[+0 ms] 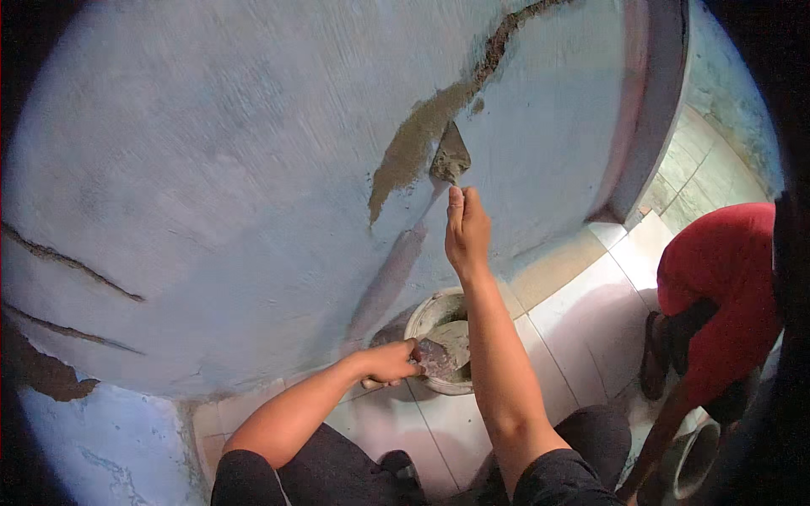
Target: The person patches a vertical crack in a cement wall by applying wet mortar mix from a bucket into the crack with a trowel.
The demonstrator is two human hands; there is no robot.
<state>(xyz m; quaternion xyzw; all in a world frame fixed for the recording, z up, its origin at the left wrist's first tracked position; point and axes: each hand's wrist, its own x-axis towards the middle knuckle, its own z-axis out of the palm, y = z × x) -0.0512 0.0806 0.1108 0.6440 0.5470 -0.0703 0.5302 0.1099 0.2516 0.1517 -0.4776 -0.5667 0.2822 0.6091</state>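
Note:
My right hand is closed around the handle of a pointed trowel, its thumb along the top. Grey mortar lies on the blade, which is at the blue wall just right of a smeared mortar patch. Lower down, my left hand grips the edge of a flat, purplish-grey piece, whose exact kind I cannot make out. That piece is over a round bucket with wet mortar inside. My right forearm hides part of the bucket's right side.
An open crack runs up right from the patch; two more cracks mark the wall at left. At right, a person in a red shirt bends beside another bucket. Pale tiles cover the floor.

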